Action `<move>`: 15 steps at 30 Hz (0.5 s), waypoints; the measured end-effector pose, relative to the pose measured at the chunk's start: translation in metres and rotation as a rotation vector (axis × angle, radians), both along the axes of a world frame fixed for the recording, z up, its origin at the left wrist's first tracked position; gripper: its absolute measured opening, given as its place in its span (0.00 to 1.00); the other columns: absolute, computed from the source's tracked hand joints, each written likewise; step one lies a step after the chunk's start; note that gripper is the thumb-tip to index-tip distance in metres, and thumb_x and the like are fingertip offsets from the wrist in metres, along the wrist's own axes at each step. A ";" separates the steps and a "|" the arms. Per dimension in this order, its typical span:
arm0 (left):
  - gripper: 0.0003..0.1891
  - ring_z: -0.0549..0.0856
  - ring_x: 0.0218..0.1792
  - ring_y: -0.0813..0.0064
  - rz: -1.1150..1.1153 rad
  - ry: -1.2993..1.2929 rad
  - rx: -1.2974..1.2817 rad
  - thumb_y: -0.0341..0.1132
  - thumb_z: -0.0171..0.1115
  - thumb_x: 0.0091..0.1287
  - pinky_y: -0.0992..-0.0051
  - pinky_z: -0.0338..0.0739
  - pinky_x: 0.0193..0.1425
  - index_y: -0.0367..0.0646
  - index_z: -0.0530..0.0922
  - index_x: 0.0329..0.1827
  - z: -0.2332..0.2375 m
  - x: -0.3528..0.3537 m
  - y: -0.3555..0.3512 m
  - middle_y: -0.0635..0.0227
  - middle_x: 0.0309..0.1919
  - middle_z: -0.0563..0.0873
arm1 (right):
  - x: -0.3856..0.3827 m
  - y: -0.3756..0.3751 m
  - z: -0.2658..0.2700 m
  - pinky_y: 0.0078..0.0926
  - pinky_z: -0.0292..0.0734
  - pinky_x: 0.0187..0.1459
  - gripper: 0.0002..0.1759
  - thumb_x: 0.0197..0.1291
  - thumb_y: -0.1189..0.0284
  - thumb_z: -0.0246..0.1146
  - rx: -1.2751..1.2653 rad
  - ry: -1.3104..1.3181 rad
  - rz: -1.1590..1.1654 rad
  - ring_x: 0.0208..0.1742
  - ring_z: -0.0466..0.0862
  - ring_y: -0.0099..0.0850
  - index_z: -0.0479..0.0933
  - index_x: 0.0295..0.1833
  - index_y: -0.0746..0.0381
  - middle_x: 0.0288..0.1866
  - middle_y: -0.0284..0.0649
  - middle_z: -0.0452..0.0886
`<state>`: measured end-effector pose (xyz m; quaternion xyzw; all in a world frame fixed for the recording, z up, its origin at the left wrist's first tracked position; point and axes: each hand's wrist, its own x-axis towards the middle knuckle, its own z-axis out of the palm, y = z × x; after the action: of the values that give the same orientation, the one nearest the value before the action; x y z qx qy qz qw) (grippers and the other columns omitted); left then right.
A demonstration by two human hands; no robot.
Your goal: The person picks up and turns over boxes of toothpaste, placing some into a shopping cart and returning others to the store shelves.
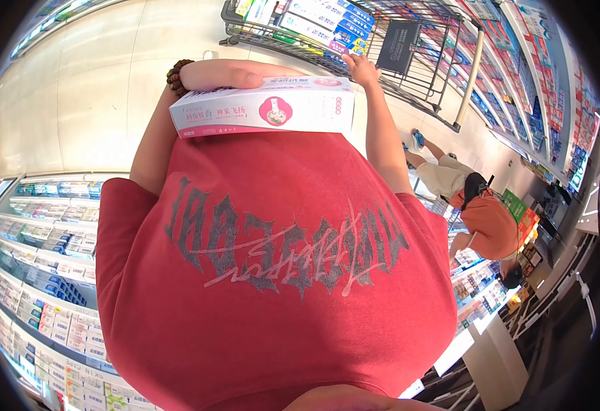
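The left hand is grasping a white-and-pink box, holding it in front of the red shirt, thumb pressing its upper side. The right hand is reaching to the shopping cart, its fingers lying near packed boxes; whether it is gripping anything, I cannot tell. Another person is standing beside shelves.

I am wearing a red shirt, with pale pink script running across its dark grey lettering. My box is showing white faces, a pink lower edge and a pink round patch. My bracelet is showing brown. Nearby, a person is wearing an orange top and beige shorts, and black wires are patterning the cart in a grid.
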<state>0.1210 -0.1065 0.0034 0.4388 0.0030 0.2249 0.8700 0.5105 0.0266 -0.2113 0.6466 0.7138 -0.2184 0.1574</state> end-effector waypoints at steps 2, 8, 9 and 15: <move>0.49 0.61 0.77 0.63 0.007 -0.001 0.006 0.59 0.53 0.71 0.70 0.54 0.78 0.23 0.49 0.77 0.001 -0.001 0.000 0.43 0.77 0.58 | 0.002 0.000 -0.005 0.69 0.56 0.64 0.33 0.67 0.35 0.45 0.056 -0.029 0.038 0.68 0.74 0.47 0.80 0.62 0.43 0.68 0.38 0.76; 0.50 0.61 0.77 0.60 0.043 0.086 0.028 0.63 0.54 0.69 0.64 0.52 0.78 0.22 0.53 0.76 -0.004 -0.005 -0.001 0.41 0.76 0.59 | 0.003 0.000 -0.006 0.71 0.52 0.67 0.32 0.67 0.36 0.47 0.045 0.003 0.023 0.69 0.73 0.48 0.80 0.63 0.42 0.68 0.39 0.75; 0.50 0.61 0.77 0.60 0.044 0.090 0.039 0.63 0.54 0.69 0.64 0.52 0.78 0.22 0.53 0.76 -0.005 -0.005 0.000 0.41 0.76 0.59 | 0.004 0.001 -0.005 0.74 0.48 0.69 0.32 0.67 0.37 0.48 0.022 0.019 0.008 0.71 0.71 0.49 0.79 0.63 0.42 0.69 0.40 0.74; 0.47 0.61 0.77 0.61 0.040 0.044 0.027 0.59 0.53 0.71 0.66 0.53 0.78 0.22 0.52 0.76 -0.006 -0.006 0.000 0.41 0.76 0.59 | 0.002 0.002 -0.003 0.73 0.51 0.67 0.30 0.68 0.38 0.48 0.011 -0.002 0.013 0.69 0.73 0.47 0.80 0.63 0.42 0.68 0.40 0.75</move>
<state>0.1153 -0.1063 -0.0029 0.4551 0.0278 0.2325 0.8591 0.5121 0.0287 -0.2143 0.6429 0.7191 -0.2127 0.1563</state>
